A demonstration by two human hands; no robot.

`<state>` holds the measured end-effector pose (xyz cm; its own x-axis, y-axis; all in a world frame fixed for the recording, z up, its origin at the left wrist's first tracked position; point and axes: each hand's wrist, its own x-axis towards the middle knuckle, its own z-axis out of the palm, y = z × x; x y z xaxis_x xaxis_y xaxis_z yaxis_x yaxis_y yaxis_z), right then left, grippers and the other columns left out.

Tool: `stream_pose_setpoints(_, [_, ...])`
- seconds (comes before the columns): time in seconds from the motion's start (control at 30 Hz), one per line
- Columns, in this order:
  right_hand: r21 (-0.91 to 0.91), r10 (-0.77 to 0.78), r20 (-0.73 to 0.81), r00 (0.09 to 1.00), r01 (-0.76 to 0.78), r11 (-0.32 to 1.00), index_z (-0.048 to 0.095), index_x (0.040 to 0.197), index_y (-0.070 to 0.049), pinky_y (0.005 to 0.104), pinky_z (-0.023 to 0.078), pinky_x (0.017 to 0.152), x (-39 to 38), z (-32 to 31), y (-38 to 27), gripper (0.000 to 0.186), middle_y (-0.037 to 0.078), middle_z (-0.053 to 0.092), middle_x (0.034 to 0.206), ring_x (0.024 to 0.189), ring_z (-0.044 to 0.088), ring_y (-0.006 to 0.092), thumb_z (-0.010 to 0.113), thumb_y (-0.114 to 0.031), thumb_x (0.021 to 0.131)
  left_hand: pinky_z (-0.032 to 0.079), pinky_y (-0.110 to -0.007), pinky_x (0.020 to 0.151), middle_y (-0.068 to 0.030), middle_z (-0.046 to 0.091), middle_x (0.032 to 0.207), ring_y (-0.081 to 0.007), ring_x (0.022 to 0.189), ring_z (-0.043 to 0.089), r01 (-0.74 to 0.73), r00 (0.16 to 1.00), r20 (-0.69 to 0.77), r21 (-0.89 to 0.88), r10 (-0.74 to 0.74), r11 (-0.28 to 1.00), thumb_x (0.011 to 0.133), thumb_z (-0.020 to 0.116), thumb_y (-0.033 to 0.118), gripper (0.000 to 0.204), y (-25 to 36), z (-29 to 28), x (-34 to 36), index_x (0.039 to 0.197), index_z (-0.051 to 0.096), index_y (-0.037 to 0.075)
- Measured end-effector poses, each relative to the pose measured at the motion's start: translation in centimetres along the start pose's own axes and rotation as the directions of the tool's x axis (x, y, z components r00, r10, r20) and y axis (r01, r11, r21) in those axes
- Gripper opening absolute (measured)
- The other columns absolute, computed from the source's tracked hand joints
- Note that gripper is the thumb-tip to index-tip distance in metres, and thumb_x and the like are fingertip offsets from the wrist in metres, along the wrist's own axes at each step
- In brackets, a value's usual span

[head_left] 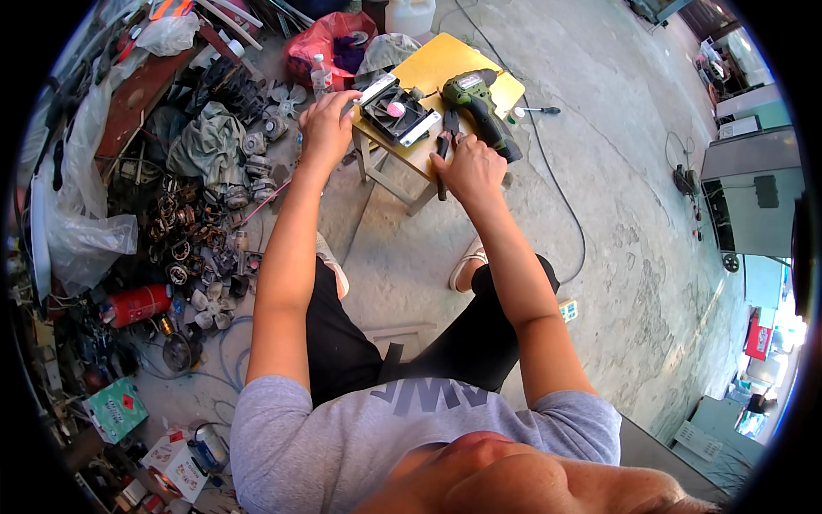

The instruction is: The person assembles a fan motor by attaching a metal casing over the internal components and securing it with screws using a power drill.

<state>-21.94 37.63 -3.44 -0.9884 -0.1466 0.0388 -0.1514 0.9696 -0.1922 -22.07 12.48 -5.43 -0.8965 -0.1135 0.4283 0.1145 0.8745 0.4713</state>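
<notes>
A small black cooling fan (396,112) with a pink-marked hub and pale metal strips on two sides lies on a low yellow-topped stool (438,58). My left hand (325,130) is at the fan's left corner, its index finger and thumb gripping the metal edge. In my right hand (473,169) are pliers (450,130) with dark handles, fingers wrapped round them. The pliers' jaws point away from me, just right of the fan. Beside them a green and black cordless drill (477,101) rests on its side, its base near my right knuckles.
A heap of motor parts (184,227) and scrap fills the floor at left. Behind the stool sit a red plastic bag (330,47) and a clear bottle (321,75). A screwdriver (541,110) lies at the stool's right edge; a black cable (561,188) runs along the concrete.
</notes>
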Motion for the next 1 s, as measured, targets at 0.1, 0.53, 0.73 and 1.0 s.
stream_pose_setpoints(0.1, [0.065,-0.08,-0.147,0.986,0.091,0.994,0.054,0.122,-0.005,0.0397,0.049,0.076,0.4,0.5,0.4,0.088,0.012,0.064,0.107,0.1,0.063,0.0276,0.081,-0.062,0.061,0.037,-0.042,0.099,-0.0037,0.065,0.115,-0.0283,0.109,0.059,-0.011,1.0,0.004,-0.038,0.011,0.999,0.084,0.063,0.004,0.039,-0.2,0.3,-0.1,0.119,0.062,0.022])
stream_pose_setpoints(0.53, [0.319,-0.19,-0.303,0.934,0.288,0.903,0.037,0.143,-0.008,0.0452,0.036,0.095,1.8,2.4,-2.2,0.105,0.014,0.062,0.116,0.112,0.058,0.0321,0.085,-0.053,0.061,0.048,-0.039,0.094,-0.0148,0.064,0.119,-0.0336,0.113,0.061,0.071,0.994,0.101,-0.248,-0.047,0.966,0.084,0.059,-0.002,0.041,0.6,0.3,0.2,0.122,0.06,0.013])
stream_pose_setpoints(0.73, [0.693,-0.106,-0.367,0.924,0.347,0.632,0.037,0.141,-0.005,0.0492,0.039,0.103,2.6,0.6,-3.3,0.095,0.02,0.051,0.132,0.119,0.055,0.0325,0.087,-0.038,0.066,0.034,-0.043,0.104,-0.0072,0.064,0.12,-0.0279,0.113,0.058,-0.009,1.0,-0.017,-0.231,0.005,0.973,0.08,0.058,0.002,0.045,-0.2,-1.0,0.5,0.123,0.061,0.018])
stream_pose_setpoints(1.0, [0.979,0.098,-0.194,0.976,0.187,0.077,0.033,0.136,0.0,0.0303,0.051,0.084,4.8,-1.1,-1.8,0.084,0.011,0.046,0.111,0.105,0.058,0.0211,0.083,-0.032,0.076,0.04,-0.04,0.098,-0.0059,0.066,0.11,-0.0266,0.107,0.06,-0.247,0.967,-0.092,-0.133,0.236,0.96,0.074,0.074,0.008,0.046,3.2,-2.7,-0.3,0.118,0.064,0.016])
